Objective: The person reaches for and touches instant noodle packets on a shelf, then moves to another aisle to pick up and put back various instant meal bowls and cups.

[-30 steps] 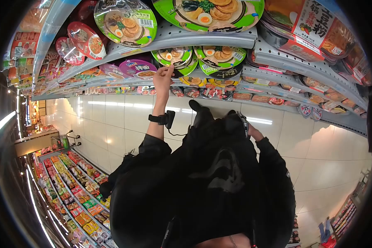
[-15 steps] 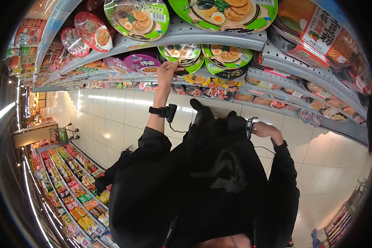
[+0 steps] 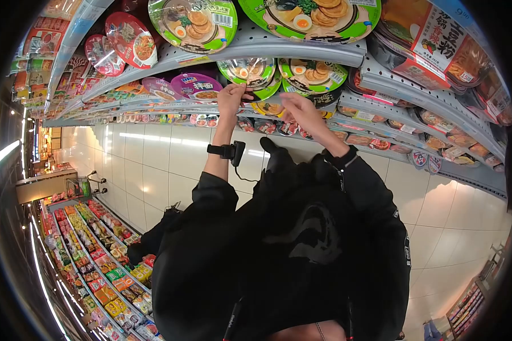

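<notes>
My left hand (image 3: 230, 102) is closed with its fingertips at the lower left edge of a green instant noodle bowl (image 3: 256, 75) on the second shelf. The bowl's lid pictures noodles and egg. My right hand (image 3: 302, 113) is raised just below the shelf edge, its fingers extended toward the bowls and holding nothing. A second green noodle bowl (image 3: 312, 74) stands directly to the right of the first. To the left sits a purple noodle bowl (image 3: 196, 86). Yellow bowls (image 3: 267, 108) show on the shelf below, partly hidden by my right hand.
Larger green bowls (image 3: 318, 16) fill the upper shelf (image 3: 307, 50). Red bowls (image 3: 132, 41) stand at its left, boxed noodles (image 3: 438, 45) at its right. Tiled floor (image 3: 148, 170) lies below. Behind on the left are a snack rack (image 3: 99, 256) and a shopping cart (image 3: 85, 184).
My right hand has risen from beside my body on the right to the front of the bowls. My left hand stays at the green bowl's edge.
</notes>
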{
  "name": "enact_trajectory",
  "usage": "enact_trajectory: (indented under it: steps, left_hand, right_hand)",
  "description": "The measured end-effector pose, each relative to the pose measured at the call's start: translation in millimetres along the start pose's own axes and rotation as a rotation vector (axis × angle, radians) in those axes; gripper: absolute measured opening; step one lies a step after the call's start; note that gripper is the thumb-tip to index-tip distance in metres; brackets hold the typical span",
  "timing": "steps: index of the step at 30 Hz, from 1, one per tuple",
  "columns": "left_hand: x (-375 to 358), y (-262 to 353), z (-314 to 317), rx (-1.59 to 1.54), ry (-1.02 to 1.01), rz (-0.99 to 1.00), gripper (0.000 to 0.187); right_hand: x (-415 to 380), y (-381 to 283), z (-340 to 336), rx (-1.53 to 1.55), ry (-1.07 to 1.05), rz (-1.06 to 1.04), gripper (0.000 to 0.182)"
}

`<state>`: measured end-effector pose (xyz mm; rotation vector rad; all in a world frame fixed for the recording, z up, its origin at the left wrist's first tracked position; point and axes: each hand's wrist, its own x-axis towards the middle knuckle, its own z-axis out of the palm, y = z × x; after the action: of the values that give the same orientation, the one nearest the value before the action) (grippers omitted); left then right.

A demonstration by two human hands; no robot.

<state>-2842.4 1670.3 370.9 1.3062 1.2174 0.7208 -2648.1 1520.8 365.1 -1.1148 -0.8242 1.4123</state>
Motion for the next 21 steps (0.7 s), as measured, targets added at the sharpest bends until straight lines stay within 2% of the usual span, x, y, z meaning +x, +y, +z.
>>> enact_trajectory:
  steps: [7,12,15,21]
  left_hand:
    - [-1.8,-2.2,1.7,0.021,0.01,0.03,0.018]
    - [-3.9,0.0,0.7,0.034,0.002,0.026,0.018]
    - [-4.0,-2.0,1.8,0.099,0.011,0.071,0.019]
    - [-8.2,-1.6,-2.1,0.16,0.015,0.066,0.02]
  right_hand:
    - [38.9,9.1,30.3,0.022,0.124,-0.062,0.05]
    - [57.3,26.2,35.1,-0.002,0.178,-0.145,0.041]
    - [60.5,28.3,36.1,-0.024,0.217,-0.137,0.032]
    - [64.7,33.3,36.6,-0.032,0.258,-0.145,0.026]
